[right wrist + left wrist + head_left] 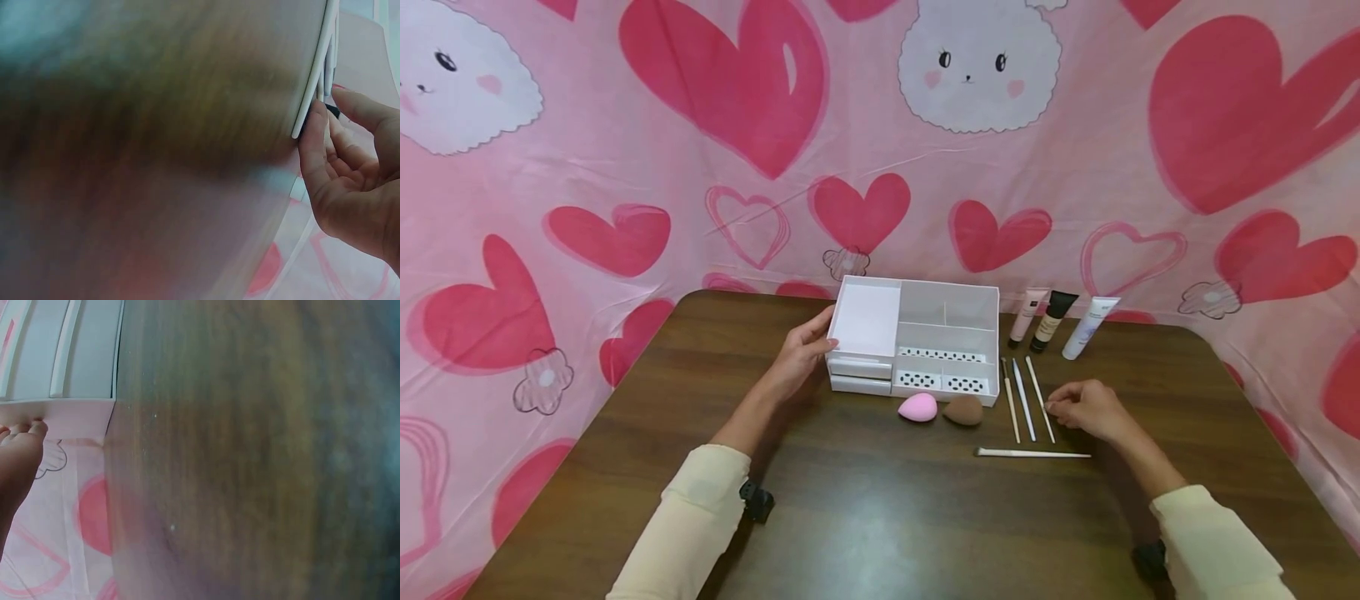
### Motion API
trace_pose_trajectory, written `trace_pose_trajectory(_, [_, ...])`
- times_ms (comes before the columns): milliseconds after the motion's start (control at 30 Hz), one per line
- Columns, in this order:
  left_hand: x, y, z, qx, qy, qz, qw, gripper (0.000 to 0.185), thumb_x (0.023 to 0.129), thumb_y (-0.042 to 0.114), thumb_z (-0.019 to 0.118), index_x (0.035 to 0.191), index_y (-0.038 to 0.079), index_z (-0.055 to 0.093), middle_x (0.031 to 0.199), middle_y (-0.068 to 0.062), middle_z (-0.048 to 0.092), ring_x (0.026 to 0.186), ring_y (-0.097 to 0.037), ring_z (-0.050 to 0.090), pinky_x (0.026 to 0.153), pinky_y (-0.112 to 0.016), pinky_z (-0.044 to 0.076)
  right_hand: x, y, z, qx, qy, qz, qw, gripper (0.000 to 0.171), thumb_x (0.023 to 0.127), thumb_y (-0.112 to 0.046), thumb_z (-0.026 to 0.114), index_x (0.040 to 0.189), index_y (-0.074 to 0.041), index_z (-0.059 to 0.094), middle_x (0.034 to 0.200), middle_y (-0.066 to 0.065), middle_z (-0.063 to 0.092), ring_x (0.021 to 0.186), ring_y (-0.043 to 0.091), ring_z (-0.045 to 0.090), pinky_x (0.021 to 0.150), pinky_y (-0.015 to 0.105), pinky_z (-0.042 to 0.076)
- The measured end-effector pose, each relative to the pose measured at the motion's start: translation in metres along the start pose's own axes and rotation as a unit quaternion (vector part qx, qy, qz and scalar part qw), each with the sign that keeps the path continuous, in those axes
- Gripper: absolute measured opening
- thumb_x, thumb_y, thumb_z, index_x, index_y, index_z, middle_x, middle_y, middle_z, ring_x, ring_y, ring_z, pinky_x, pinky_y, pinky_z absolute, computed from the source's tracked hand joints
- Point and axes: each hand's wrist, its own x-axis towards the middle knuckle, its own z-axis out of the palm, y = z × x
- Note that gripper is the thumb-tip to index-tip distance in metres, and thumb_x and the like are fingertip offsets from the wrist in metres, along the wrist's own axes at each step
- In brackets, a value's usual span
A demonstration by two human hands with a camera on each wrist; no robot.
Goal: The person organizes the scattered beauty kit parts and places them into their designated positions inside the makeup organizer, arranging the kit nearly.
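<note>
- Left hand [799, 354] rests fingers flat against the left wall of the white organizer [914, 335], seemingly steadying it; grip relaxed, holding nothing.
- Right hand [1086, 408] touches the nearest of 3 slim brushes [1024, 398] lying parallel on the counter [880, 517]; fingers curled, whether pinching cannot tell.
- 2 sponges [942, 408] sit just before the organizer.
</note>
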Motion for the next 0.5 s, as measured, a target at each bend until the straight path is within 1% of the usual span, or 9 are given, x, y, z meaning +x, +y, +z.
trace_pose_trajectory(133, [0.001, -0.001, -0.001, 0.004, -0.001, 0.003, 1.0, 0.066, 0.093, -0.01, 0.038, 0.153, -0.006, 0.013, 0.165, -0.018, 0.01, 0.15, -0.031, 0.012, 0.098, -0.006, 0.04, 0.003, -0.002, 0.001, -0.017, 0.002, 0.021, 1.0, 0.026, 0.086, -0.016, 0.07, 0.096, 0.008, 0.07, 0.073, 0.003, 0.072, 0.065, 0.007, 0.064, 0.06, 0.024, 0.056])
trace_pose_trajectory(233, [0.001, -0.002, -0.001, 0.005, 0.001, 0.002, 1.0, 0.066, 0.093, -0.01, 0.039, 0.153, -0.006, 0.013, 0.165, -0.016, 0.01, 0.15, -0.03, 0.013, 0.099, -0.006, 0.039, 0.006, -0.004, 0.001, -0.015, 0.002, 0.035, 0.999, 0.023, 0.083, -0.015, 0.071, 0.092, 0.006, 0.071, 0.069, -0.001, 0.071, 0.063, 0.006, 0.063, 0.059, 0.023, 0.056])
trace_pose_trajectory(433, [-0.001, 0.0, 0.002, 0.003, 0.001, 0.006, 1.0, 0.066, 0.093, -0.009, 0.039, 0.153, -0.006, 0.013, 0.165, -0.016, 0.011, 0.15, -0.03, 0.013, 0.102, -0.008, 0.039, 0.011, -0.002, 0.001, 0.04, -0.009, 0.065, 0.997, 0.021, 0.081, -0.006, 0.067, 0.093, 0.012, 0.07, 0.067, -0.002, 0.071, 0.061, 0.006, 0.064, 0.059, 0.025, 0.057])
trace_pose_trajectory(500, [-0.001, 0.0, 0.002, 0.002, 0.003, 0.005, 1.0, 0.066, 0.093, -0.009, 0.039, 0.153, -0.006, 0.014, 0.165, -0.015, 0.011, 0.15, -0.03, 0.013, 0.103, -0.009, 0.038, 0.012, -0.002, 0.001, 0.047, -0.011, 0.071, 0.996, 0.021, 0.081, -0.005, 0.067, 0.093, 0.013, 0.07, 0.066, -0.002, 0.069, 0.061, 0.006, 0.063, 0.059, 0.024, 0.057])
